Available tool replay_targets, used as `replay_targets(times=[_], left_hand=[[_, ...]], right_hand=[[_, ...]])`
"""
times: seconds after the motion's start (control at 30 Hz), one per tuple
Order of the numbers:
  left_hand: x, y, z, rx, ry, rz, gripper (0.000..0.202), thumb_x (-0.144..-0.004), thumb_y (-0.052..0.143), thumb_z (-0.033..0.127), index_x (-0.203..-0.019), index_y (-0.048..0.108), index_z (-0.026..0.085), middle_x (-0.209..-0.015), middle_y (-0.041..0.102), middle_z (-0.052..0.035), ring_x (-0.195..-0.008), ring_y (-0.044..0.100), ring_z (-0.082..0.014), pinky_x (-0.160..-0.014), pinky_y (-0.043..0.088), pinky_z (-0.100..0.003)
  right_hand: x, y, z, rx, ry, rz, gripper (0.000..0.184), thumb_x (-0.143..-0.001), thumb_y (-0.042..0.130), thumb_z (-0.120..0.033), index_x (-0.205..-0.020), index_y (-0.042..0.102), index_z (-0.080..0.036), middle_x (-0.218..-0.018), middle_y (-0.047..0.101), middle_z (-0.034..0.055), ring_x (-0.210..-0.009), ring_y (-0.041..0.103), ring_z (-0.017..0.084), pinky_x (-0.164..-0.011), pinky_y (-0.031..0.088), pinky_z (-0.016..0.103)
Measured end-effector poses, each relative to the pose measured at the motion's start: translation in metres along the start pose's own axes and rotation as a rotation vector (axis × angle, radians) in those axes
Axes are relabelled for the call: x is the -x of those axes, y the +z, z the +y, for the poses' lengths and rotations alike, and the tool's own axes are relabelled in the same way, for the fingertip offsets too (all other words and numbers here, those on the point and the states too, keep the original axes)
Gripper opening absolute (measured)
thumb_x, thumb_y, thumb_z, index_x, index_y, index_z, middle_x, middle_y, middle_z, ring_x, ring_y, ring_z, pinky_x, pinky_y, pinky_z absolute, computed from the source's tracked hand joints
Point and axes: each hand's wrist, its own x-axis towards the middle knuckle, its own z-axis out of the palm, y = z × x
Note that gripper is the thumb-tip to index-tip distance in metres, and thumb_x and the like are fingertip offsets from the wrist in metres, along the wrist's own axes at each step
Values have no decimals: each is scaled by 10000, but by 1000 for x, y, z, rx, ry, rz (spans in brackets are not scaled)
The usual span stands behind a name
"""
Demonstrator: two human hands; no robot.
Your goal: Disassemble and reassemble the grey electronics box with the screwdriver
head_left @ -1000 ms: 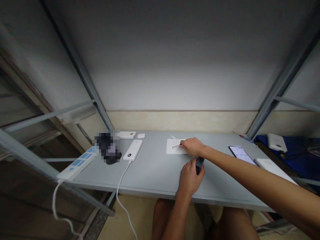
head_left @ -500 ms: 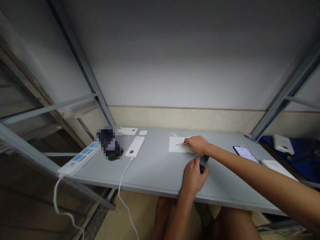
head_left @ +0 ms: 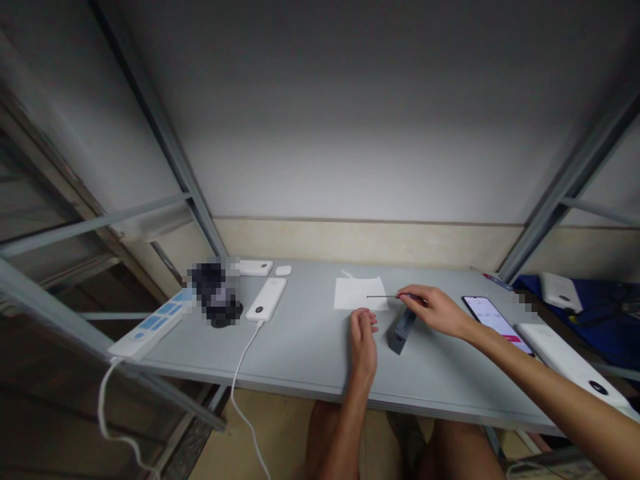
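My right hand (head_left: 433, 310) pinches a thin screwdriver (head_left: 383, 297), whose dark shaft points left over a white sheet of paper (head_left: 347, 293). Below that hand, a dark grey box-shaped device with slots in it (head_left: 399, 337) rests on the table; its far end is hidden by the hand. To the left of the device is my left hand (head_left: 364, 340), empty, its fingers loosely bent and a little apart near the paper's front edge. It does not touch the device.
A lit phone (head_left: 495, 323) and a white power bank (head_left: 565, 363) lie on the right of the grey table (head_left: 305, 347). Leftward are a cabled white power bank (head_left: 269, 298), a small white case (head_left: 283, 271), a blurred dark object (head_left: 215, 293) and a power strip (head_left: 153, 325).
My left hand has let go of the grey device and moved left. My right hand has drawn back rightward with the screwdriver, uncovering more of the paper.
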Motion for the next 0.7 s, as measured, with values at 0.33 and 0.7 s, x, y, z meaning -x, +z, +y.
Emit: replay_targets(times=[0.33, 0.7], left_hand=[[-6, 0, -9, -10, 57, -111, 420, -980, 533, 569, -1102, 651, 185, -1091, 733, -114, -993, 711, -209, -868, 559, -329], [0, 0, 3, -17, 68, -105, 497, -951, 554, 622, -1044, 693, 154, -972, 737, -96, -946, 701, -237, -869, 554, -334]], right_hand=[[44, 12, 4, -154, -25, 47, 359, -1034, 457, -420, -1080, 744, -209, -1092, 761, 101, -1010, 698, 251, -932, 530, 382], [52, 3, 2, -130, -46, 57, 322, -1037, 459, -344, -1089, 745, -207, -1037, 755, 85, -949, 692, 228, -874, 511, 338]])
